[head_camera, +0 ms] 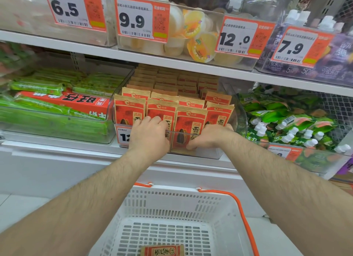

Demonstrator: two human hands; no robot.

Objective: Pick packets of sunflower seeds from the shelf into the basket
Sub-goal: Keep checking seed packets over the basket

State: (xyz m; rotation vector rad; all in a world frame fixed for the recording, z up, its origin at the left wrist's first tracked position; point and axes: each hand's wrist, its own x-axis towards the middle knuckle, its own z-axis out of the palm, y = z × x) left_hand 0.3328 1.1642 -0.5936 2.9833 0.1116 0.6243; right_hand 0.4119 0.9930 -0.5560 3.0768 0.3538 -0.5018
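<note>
Basket (168,208) sits at six o'clock, one packet (162,251) lying in it. Toward twelve o'clock, left hand (149,135) and right hand (208,136) both curl around the front sunflower seed packets (189,122) in the clear bin (232,120).

Four price tags (76,7) hung on the upper shelf; one seed packet (162,250) lay in one basket (225,208); two hands (149,136) reached.
</note>
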